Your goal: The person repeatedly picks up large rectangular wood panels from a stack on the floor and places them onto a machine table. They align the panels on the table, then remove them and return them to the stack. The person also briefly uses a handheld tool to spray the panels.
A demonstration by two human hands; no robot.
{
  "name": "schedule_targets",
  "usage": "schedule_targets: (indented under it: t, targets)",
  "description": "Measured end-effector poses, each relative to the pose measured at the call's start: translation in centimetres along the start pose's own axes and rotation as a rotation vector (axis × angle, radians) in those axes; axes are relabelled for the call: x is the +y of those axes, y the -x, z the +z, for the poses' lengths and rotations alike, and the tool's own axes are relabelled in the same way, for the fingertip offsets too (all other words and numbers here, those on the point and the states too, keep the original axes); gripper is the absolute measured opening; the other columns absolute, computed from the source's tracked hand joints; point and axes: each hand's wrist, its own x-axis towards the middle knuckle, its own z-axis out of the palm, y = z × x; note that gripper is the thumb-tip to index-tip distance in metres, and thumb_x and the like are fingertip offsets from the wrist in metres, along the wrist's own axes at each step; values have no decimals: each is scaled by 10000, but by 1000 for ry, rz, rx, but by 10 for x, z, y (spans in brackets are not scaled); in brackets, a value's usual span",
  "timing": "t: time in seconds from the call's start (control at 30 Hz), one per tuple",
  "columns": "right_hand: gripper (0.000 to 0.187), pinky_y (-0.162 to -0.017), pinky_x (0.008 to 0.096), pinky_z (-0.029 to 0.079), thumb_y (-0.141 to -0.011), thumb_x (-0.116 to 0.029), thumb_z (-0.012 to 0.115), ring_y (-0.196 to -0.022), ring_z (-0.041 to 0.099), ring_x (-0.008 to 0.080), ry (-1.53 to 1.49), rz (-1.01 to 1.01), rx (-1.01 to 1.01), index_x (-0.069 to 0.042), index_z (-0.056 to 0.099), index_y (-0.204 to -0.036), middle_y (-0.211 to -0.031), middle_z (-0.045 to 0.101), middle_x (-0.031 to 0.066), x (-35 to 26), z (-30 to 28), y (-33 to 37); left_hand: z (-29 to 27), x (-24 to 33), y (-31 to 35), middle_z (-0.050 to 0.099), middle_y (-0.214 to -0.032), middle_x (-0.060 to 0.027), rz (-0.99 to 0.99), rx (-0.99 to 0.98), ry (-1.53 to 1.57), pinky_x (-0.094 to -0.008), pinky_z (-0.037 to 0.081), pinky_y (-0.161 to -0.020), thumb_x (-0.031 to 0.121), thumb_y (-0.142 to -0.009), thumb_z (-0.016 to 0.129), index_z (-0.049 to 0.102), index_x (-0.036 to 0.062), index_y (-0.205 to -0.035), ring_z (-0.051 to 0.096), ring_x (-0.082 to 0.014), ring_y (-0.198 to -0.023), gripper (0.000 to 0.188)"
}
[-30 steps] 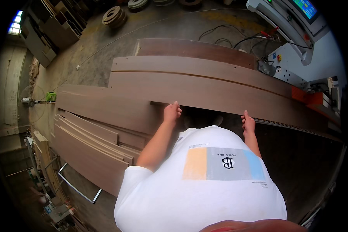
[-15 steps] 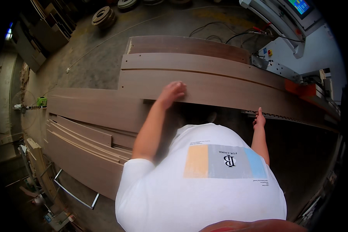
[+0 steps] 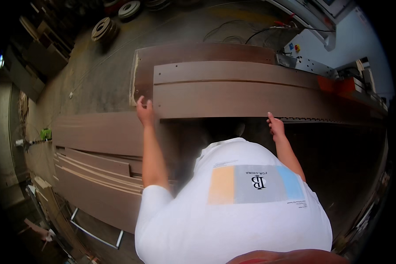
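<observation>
A long brown wood panel, with a dark groove along it and small holes near its left end, reaches toward the machine on the right. My left hand is beside that end, fingers apart and empty; whether it touches the edge cannot be made out. At the panel's near edge is my right hand, fingers curled in and one digit stretched up against the edge. No object shows inside it. Another brown panel lies beneath, its left end and far strip exposed.
A stack of brown boards lies at the left, beside a metal frame. The white machine with an orange part stands at the right. Cables and round coils are on the floor beyond.
The grooved panel has shifted right, baring more of the panel beneath. My left hand has moved from its top to its left end. My right hand stays at the near edge.
</observation>
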Motion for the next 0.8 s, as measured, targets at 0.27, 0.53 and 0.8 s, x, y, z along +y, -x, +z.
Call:
schedule_targets:
  t: [0.27,0.53,0.8]
  targets:
    - [453,-419,241,272,-937,-470,667,-455,361,74,-93,-69,-120,-52,649,-762,-591,499,-19,-6,38,8,21,59,101,387,-1558,-146,526,-383,-339,-455,369,-1130,197,-715,860,515,76,-1390,399,-362,-1396,768]
    - [439,-399,251,260,-931,-447,681,-433,355,78,-249,-60,72,-56,637,-738,-594,494,-17,10,-4,-20,48,95,104,527,-1450,-161,777,-536,-538,-504,382,-1107,204,-639,888,575,95,-1347,491,-307,-1347,781]
    - [461,-426,270,321,-891,-460,715,-444,414,99,-284,-55,184,-57,627,-685,-590,535,-4,13,-65,-43,93,129,142,526,-1435,-212,814,-593,-518,-457,397,-1089,225,-678,863,587,79,-1323,510,-308,-1327,716]
